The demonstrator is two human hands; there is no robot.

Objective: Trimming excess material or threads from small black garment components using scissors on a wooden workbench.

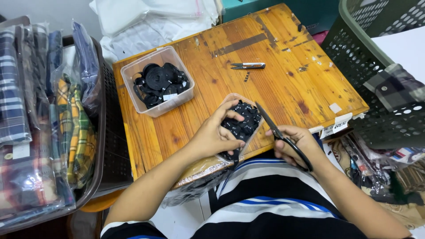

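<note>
Black scissors (283, 137), gripped in the right hand (295, 146), point toward eleven o'clock over the desk (274, 66) edge. Left hand (217, 132) digs, fingers curled, into a clear tub (239, 126) of black pieces.

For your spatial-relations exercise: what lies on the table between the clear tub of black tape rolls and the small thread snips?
Head view: only bare wooden tabletop lies between the tub and the snips.

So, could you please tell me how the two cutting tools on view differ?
The black-handled scissors are long and held in the right hand; the small thread snips lie untouched on the wooden board. The scissors' blades point up over the small tub of black pieces; the snips lie flat, far from both hands. Both look closed.
</note>
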